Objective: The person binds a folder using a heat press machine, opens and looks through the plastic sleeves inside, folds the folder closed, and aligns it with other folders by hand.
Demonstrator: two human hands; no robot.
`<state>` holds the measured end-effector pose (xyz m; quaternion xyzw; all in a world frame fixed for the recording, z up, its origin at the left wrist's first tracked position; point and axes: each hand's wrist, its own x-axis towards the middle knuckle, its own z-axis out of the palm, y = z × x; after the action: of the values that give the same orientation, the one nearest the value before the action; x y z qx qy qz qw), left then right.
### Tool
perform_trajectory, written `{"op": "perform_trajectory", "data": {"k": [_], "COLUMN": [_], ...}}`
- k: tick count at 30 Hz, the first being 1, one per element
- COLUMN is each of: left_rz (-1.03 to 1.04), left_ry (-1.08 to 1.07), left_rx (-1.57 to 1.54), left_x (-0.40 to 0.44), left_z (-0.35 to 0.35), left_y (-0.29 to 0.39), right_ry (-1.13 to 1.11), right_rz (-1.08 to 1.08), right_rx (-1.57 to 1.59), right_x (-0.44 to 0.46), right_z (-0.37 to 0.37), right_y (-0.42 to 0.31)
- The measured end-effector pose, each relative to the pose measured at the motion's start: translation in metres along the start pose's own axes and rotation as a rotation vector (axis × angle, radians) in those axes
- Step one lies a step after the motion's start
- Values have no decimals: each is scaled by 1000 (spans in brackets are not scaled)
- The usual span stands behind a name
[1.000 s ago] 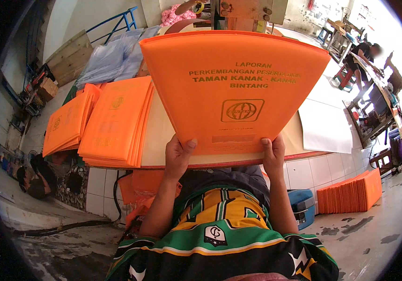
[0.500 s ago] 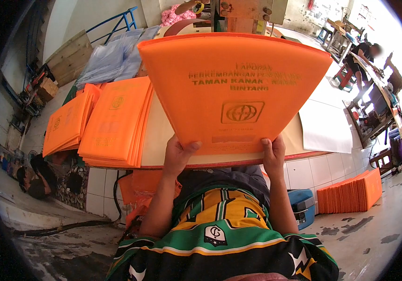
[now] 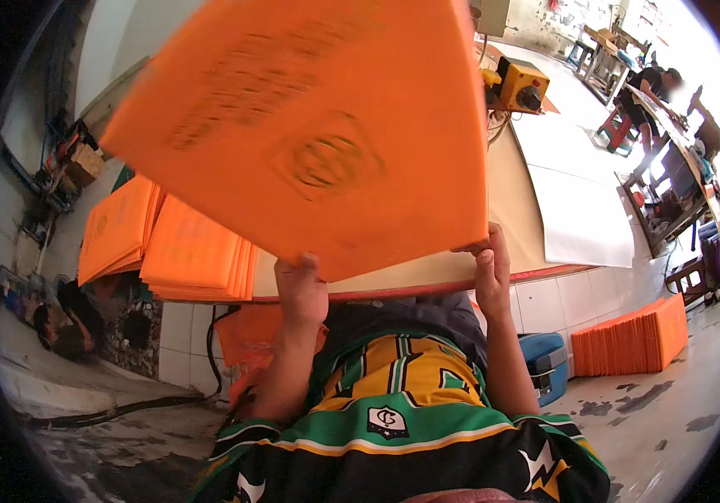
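A large orange folder [image 3: 393,159] with dark printed lettering and a round emblem is raised above the table, tilted and smeared by motion. My left hand [image 3: 301,293] is closed on its lower edge, thumb on the near face. Its lower right corner sits between the thumb and fingers of my right hand [image 3: 494,268]. To the left of the held folder lie a stack of orange folders [image 3: 196,251] and a smaller stack of similar folders [image 3: 116,230], both partly covered by it.
Beyond the folder, a yellow box with a black knob [image 3: 524,86] stands on the table [image 3: 511,193]. A white sheet [image 3: 582,214] hangs over its right edge. On the floor are a row of orange folders [image 3: 628,339] and a blue case [image 3: 543,369]. A person [image 3: 647,92] works at the far right.
The folder has swung up and to the left, from nearly level to tilted, coming closer to the camera. My left hand has dropped slightly. The yellow box has come into view.
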<state>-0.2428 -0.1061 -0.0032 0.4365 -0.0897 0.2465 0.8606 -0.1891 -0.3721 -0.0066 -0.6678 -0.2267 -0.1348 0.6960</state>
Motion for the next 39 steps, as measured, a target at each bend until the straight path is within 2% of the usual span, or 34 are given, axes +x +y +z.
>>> {"op": "perform_trajectory", "data": {"k": [1,3,8,11,13,16,23,28,34,38,39], "left_rz": [-4,29,33,83,28,-17,-31,-140,-161,-211,-256], "left_ry": [3,155,137,50,180,210,206,188,165,184,60], "left_rx": [4,-127,-48,-179,-142,-123,-172,-223,-255,-284,-435], "left_x": [-1,2,15,21,22,24,21,18,16,9,7], "left_z": [8,23,2,17,22,19,10,6,3,-28,-44], "left_y": [10,29,51,67,74,74,67,73,72,64,59], "right_ry": [1,-32,-87,-95,-104,-93,-103,-100,-104,-99,-101], "right_rz": [-10,6,41,50,54,93,100,119,125,126,127], "right_rx": [22,32,7,17,31,90,58,97,123,130,123], "right_x": [2,3,5,4,5,4,5,5,5,6,6], "right_z": [3,4,4,3,3,3,0,0,-2,-4,-4], "right_y": [-3,-7,-10,-10,-12,-12,-12,-12,-10,-9,-9]}}
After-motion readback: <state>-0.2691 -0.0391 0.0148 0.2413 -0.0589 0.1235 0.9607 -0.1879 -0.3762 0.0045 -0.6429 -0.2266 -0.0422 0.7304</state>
